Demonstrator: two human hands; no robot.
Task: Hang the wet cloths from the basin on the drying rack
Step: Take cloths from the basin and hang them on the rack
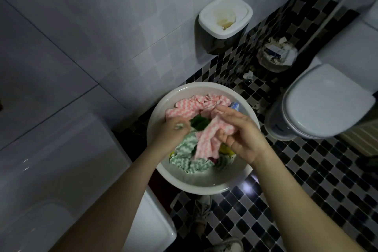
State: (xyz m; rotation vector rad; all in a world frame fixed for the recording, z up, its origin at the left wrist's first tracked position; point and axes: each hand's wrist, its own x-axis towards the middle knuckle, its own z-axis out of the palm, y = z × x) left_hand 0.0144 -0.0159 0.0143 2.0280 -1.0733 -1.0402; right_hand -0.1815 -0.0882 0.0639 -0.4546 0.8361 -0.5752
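One basin (161,106) stands on the floor (306,190). The cloths in it lie heaped, so the count is only of what shows: pink-and-white cloth (206,139) in two patches, which may be one piece or two; one green-and-white cloth (184,149); one dark green cloth (199,124); one yellow scrap (226,149); one blue scrap (235,106). Two hands reach into the heap, the left hand (173,132) and the right hand (241,137). Two shoes show below the basin, the upper shoe (201,210) and the lower shoe (225,245). Beyond them are one toilet (327,100), one waste bin (277,55), one white-lidded box (225,18) and one crumpled paper (248,74)
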